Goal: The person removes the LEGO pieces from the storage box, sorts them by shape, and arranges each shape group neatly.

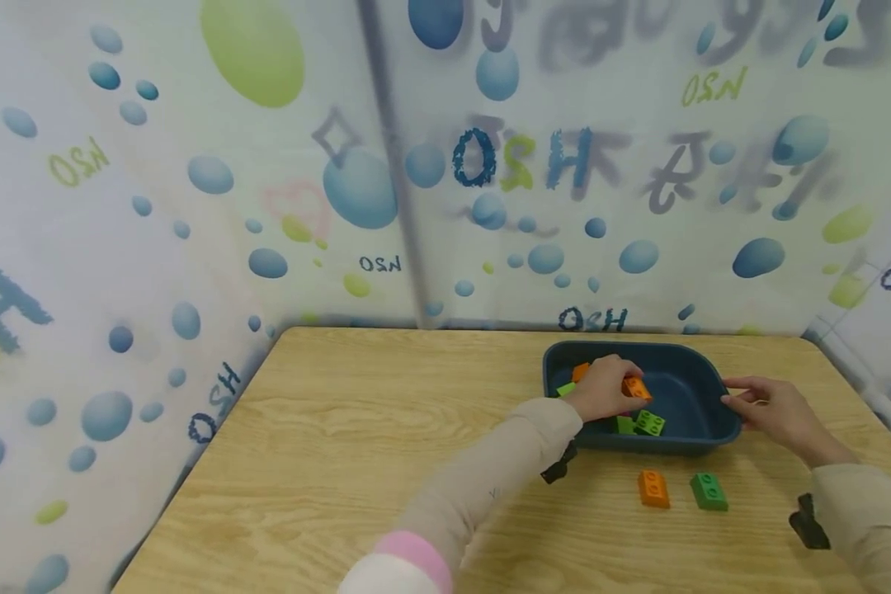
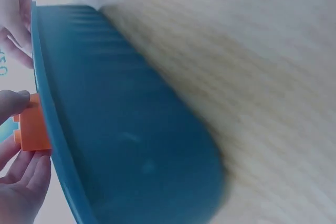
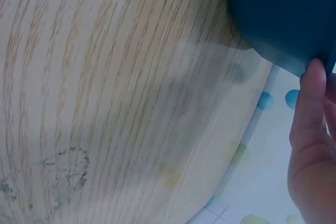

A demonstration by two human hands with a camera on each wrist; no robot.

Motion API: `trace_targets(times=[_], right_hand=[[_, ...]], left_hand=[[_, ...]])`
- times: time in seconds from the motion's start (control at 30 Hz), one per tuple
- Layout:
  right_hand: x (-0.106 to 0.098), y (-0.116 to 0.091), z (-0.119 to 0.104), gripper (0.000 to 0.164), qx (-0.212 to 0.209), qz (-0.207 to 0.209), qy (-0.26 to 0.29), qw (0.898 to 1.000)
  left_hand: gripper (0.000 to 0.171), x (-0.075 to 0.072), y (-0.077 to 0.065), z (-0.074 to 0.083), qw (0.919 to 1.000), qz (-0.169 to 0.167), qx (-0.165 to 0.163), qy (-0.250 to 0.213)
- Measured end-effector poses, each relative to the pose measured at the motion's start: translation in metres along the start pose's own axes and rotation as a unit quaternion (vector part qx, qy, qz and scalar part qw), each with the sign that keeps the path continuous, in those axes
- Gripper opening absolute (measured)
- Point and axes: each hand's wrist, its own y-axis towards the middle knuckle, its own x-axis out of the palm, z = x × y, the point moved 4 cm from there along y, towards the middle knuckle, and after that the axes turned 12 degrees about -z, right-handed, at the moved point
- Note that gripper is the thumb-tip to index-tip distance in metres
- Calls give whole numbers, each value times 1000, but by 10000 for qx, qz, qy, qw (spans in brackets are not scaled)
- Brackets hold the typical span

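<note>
My left hand (image 1: 603, 389) pinches an orange toy building block (image 1: 638, 389) between thumb and fingers, over the dark blue plastic bin (image 1: 657, 446). In the left wrist view that orange block (image 2: 34, 125) shows just past the bin's rim, its studs facing the thumb side. At the bin's right end, my right hand (image 1: 775, 412) grips the rim; the right wrist view shows a digit pressed against the outer wall (image 3: 286, 19). Inside the bin lie light green blocks (image 1: 650, 423) and another orange block (image 1: 580, 372), partly hidden by my left hand.
On the wooden table (image 1: 386, 429), in front of the bin, an orange block (image 1: 653, 489) and a dark green block (image 1: 709, 491) lie side by side, studs up. A patterned curtain (image 1: 490, 247) hangs behind the table's back edge.
</note>
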Motion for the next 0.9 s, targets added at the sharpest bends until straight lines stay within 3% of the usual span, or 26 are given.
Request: trace_targets(times=[0.2,0.5,0.67,0.9], right_hand=[[1,0,1,49,-13,17,-20,10000],[0,0,1,49,-81,22,5,10000],[0,0,1,48,-130,69,-6,9999],[0,1,2,49,-95,57,10,9999]], left_hand=[[38,-4,-21,0,9991,19,424,24],[38,-7,-48,0,9936,-103,1001,-518],[39,0,-65,0,9891,-233,1335,-579],[39,15,-86,-1,9867,-470,1505,-406]])
